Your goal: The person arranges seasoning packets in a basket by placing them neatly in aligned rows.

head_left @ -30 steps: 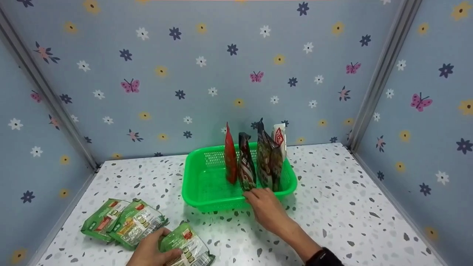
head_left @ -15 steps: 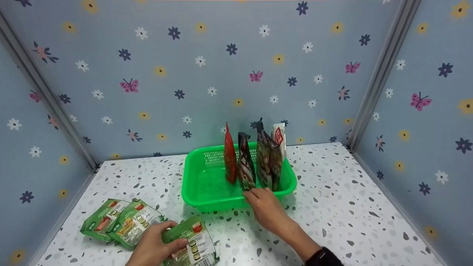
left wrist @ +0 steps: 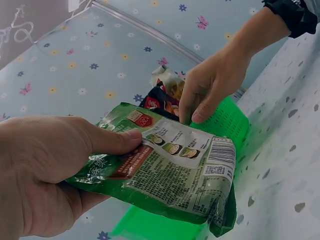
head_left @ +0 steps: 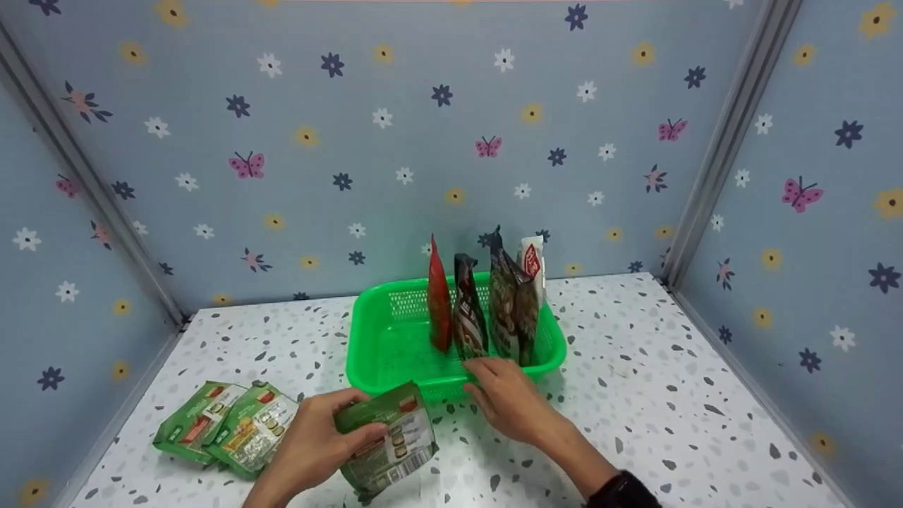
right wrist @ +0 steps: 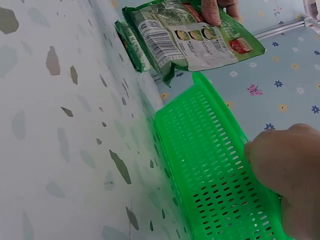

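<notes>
In the head view my left hand [head_left: 317,437] holds a green food packet [head_left: 391,441] by its left side, thumb on the printed face, raised in front of the basket. The left wrist view shows the packet's barcode and small food pictures [left wrist: 175,149]. My right hand [head_left: 511,398] is at the front rim of a green plastic basket [head_left: 402,391], fingers over the rim and thumb on the outside. Inside the basket stand a red packet [head_left: 439,310], a dark packet [head_left: 469,310], a larger dark packet [head_left: 513,310] and a white one [head_left: 535,261].
Two more green packets [head_left: 250,427] lie overlapping on the speckled table [head_left: 635,409] at the left. Flower-patterned panels [head_left: 423,141] enclose the table at the back and both sides, close behind the basket.
My left hand has lifted the green packet and brought it right and forward, toward the basket. The right hand stays at the rim, its thumb now more spread from the fingers.
</notes>
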### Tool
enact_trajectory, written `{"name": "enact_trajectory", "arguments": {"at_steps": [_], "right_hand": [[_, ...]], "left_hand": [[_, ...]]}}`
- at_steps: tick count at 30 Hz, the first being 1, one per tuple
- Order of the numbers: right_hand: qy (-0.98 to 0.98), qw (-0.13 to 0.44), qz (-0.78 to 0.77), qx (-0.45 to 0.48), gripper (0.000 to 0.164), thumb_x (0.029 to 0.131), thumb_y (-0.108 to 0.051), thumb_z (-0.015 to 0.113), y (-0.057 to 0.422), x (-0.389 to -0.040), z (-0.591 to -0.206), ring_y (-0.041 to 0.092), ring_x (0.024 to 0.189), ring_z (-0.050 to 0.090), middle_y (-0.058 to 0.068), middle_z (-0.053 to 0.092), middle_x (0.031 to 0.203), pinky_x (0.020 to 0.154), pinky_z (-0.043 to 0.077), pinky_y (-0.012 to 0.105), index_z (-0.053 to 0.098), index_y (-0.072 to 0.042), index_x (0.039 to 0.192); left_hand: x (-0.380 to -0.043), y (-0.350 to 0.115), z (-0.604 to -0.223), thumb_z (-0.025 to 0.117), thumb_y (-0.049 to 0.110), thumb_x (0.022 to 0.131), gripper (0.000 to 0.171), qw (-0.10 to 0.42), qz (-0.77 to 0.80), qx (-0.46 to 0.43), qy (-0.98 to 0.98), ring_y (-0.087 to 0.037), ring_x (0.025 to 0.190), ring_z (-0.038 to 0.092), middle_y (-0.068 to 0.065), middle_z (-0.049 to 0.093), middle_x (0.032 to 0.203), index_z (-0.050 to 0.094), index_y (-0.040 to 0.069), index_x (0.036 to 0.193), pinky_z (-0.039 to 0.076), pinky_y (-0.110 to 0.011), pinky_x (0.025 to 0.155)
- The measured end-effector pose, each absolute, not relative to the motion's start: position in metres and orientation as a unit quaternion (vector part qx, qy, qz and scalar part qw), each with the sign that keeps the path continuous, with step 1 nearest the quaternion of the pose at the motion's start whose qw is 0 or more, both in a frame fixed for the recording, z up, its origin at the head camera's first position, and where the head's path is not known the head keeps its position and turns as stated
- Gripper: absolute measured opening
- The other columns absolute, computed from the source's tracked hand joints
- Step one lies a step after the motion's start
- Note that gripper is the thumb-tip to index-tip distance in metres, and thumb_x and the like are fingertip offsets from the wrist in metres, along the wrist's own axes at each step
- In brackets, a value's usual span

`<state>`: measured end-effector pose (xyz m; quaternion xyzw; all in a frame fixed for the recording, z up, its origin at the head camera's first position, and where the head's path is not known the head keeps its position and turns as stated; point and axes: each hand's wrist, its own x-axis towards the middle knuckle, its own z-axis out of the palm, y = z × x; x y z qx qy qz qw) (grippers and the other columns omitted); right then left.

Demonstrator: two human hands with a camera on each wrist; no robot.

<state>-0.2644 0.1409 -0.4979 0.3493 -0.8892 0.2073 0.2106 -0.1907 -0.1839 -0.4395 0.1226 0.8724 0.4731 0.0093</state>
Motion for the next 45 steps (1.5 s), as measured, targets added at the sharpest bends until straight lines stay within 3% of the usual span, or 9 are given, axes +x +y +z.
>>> {"name": "enact_trajectory", "arguments": {"at_steps": [8,16,20,22,26,29,36,39,45], "right_hand": [[-0.825,0.108,0.429,0.352,0.039,0.117,-0.026,0.063,0.147,-0.246,-0.454,0.031,0.144,0.069,0.008,0.072,0.153,0.116,0.060,0.055,0.066,-0.015,0.154],[-0.788,0.038,0.494,0.365,0.030,0.116,-0.022,0.066,0.152,-0.231,-0.434,0.020,0.121,0.082,0.006,0.082,0.134,0.106,0.066,0.037,0.075,-0.016,0.144],[-0.778,0.046,0.497,0.383,0.021,0.115,-0.017,0.067,0.153,-0.231,-0.435,0.012,0.103,0.083,0.009,0.086,0.117,0.093,0.068,0.029,0.082,-0.013,0.128],[-0.773,0.053,0.497,0.391,0.017,0.114,-0.016,0.068,0.153,-0.232,-0.436,0.005,0.086,0.077,0.011,0.085,0.101,0.080,0.065,0.023,0.084,-0.012,0.119],[-0.762,0.063,0.504,0.402,0.014,0.113,-0.013,0.070,0.153,-0.233,-0.438,0.003,0.072,0.068,0.013,0.082,0.088,0.067,0.059,0.022,0.084,-0.009,0.111],[-0.757,0.075,0.511,0.400,0.014,0.112,-0.012,0.071,0.153,-0.233,-0.438,0.005,0.071,0.072,0.013,0.084,0.091,0.065,0.060,0.023,0.085,-0.008,0.113],[-0.747,0.103,0.525,0.395,0.015,0.109,-0.006,0.073,0.157,-0.232,-0.433,-0.006,0.059,0.043,0.011,0.068,0.070,0.054,0.040,0.018,0.086,-0.010,0.114],[-0.737,0.121,0.537,0.392,0.015,0.107,0.000,0.073,0.161,-0.233,-0.431,-0.006,0.059,0.041,0.012,0.064,0.067,0.052,0.037,0.018,0.086,-0.007,0.112],[-0.731,0.167,0.554,0.362,0.017,0.105,0.004,0.074,0.168,-0.233,-0.424,-0.004,0.059,0.044,0.013,0.073,0.072,0.052,0.039,0.019,0.086,-0.006,0.110]], "left_hand": [[-0.198,-0.154,-0.420,0.093,0.026,0.095,0.022,-0.027,0.489,0.182,0.853,-0.010,0.085,0.077,-0.005,0.083,0.101,0.081,0.014,0.110,0.062,-0.027,0.073],[-0.202,-0.128,-0.408,0.091,0.029,0.097,0.017,-0.049,0.486,0.244,0.838,-0.008,0.083,0.075,-0.002,0.083,0.100,0.084,0.019,0.109,0.063,-0.028,0.075],[-0.201,-0.124,-0.409,0.092,0.028,0.097,0.017,-0.055,0.495,0.246,0.831,-0.007,0.081,0.075,-0.002,0.084,0.099,0.084,0.020,0.109,0.062,-0.027,0.073],[-0.200,-0.124,-0.411,0.092,0.027,0.096,0.016,-0.054,0.499,0.245,0.830,-0.007,0.082,0.076,-0.002,0.084,0.099,0.084,0.020,0.109,0.062,-0.027,0.074],[-0.200,-0.121,-0.415,0.093,0.028,0.096,0.017,-0.056,0.500,0.245,0.829,-0.007,0.084,0.077,0.000,0.085,0.099,0.084,0.021,0.108,0.063,-0.027,0.075],[-0.202,-0.118,-0.417,0.094,0.028,0.095,0.019,-0.066,0.504,0.245,0.825,-0.009,0.087,0.079,0.001,0.085,0.101,0.084,0.021,0.109,0.064,-0.027,0.078],[-0.204,-0.112,-0.419,0.098,0.027,0.090,0.030,-0.100,0.549,0.219,0.800,-0.012,0.094,0.080,0.000,0.085,0.108,0.083,0.022,0.115,0.066,-0.030,0.083],[-0.204,-0.109,-0.421,0.097,0.025,0.092,0.036,-0.097,0.584,0.204,0.780,-0.014,0.099,0.080,-0.002,0.084,0.114,0.080,0.021,0.123,0.067,-0.032,0.087],[-0.205,-0.102,-0.428,0.089,0.018,0.099,0.044,-0.073,0.629,0.211,0.745,-0.017,0.108,0.081,-0.010,0.079,0.127,0.073,0.017,0.140,0.069,-0.035,0.093]]}}
